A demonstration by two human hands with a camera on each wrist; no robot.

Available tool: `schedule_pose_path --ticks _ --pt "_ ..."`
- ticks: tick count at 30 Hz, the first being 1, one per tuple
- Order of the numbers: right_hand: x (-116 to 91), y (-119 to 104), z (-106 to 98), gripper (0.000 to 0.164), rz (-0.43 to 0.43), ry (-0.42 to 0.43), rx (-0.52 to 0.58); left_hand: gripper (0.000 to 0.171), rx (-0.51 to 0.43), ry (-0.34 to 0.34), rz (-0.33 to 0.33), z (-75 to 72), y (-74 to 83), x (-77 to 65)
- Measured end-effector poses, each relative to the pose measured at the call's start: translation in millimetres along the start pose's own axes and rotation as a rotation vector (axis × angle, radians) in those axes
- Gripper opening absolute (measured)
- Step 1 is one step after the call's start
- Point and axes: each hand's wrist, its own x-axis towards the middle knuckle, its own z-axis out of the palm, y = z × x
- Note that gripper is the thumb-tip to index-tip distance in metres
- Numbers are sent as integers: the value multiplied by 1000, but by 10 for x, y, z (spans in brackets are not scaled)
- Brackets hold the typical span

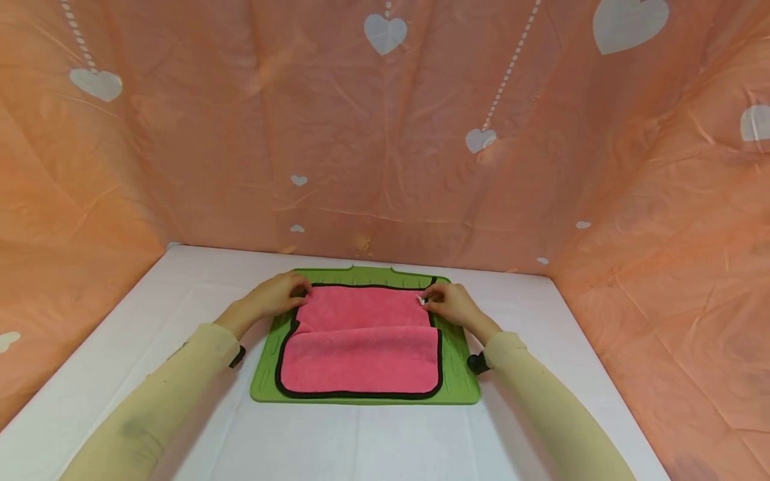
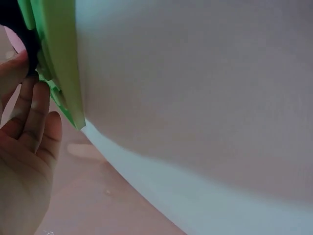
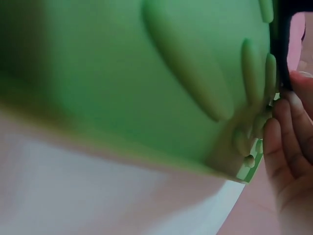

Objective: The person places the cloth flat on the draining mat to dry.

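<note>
A pink cloth (image 1: 361, 361) with black edging lies on a green board (image 1: 463, 381) with raised ridges. Across its middle runs a crosswise fold, the near part being wider than the far part. At the far left corner my left hand (image 1: 278, 294) pinches the cloth; in the left wrist view, thumb and fingertips meet on the black edging (image 2: 30, 46). My right hand (image 1: 454, 304) pinches the far right corner, beside a small white tag (image 1: 420, 300). The right wrist view shows those fingers (image 3: 276, 147) at the black edging, just past the board's ridges.
The board rests on a white-covered table (image 1: 355, 441). Orange sheeting (image 1: 337, 167) with white hearts stands behind it and along both sides. Dark straps (image 1: 478, 363) sit at both wrists, below the sleeves.
</note>
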Motion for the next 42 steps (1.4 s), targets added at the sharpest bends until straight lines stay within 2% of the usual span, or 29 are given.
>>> schedule_pose_path --ticks 6,17,20,23,28,34,38,42 --pt "2 15 -9 18 -20 46 13 14 -52 54 59 -42 21 24" --pt "38 -19 -49 19 -27 137 35 12 -26 157 90 -127 57 40" --pt "56 -35 -58 20 -21 160 48 11 -34 186 73 -131 53 54" --pt "92 -32 -61 20 -22 178 43 11 -47 193 29 -132 41 76" --pt "159 -19 -62 20 -26 198 44 13 -53 176 -41 -123 16 122" --pt "261 18 -45 20 -50 216 56 17 -36 156 -86 -106 -52 179" --pt "321 50 -32 19 -34 193 43 20 -27 132 -113 -98 -86 207" --pt "373 74 -30 19 -9 148 10 23 -20 115 -109 -82 -113 218"
